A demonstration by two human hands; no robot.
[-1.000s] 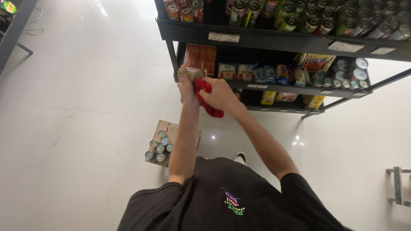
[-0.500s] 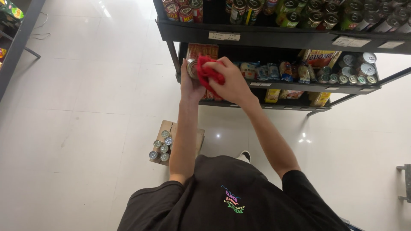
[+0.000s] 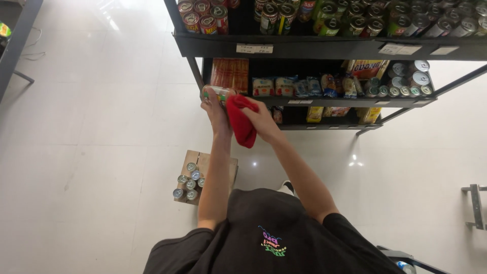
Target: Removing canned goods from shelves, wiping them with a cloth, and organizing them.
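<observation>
Fingers of our left hand (image 3: 212, 105) wrap around a small can (image 3: 219, 93), gripping it by its side, while our right hand (image 3: 264, 121) has its fingers closed over a bunched red cloth (image 3: 240, 120). We hold the can out in front of us, just before the middle shelf (image 3: 324, 101) of the dark rack, with its long axis lying roughly sideways, its top end pointing to the right toward the cloth. The cloth touches the can at that right end, so our right hand sits immediately beside it and slightly nearer to us; the left hand is the one carrying it. Below our arms, on the pale floor (image 3: 101, 152), an open cardboard box (image 3: 203, 162) holds more cans (image 3: 188, 183), well apart from both hands.
</observation>
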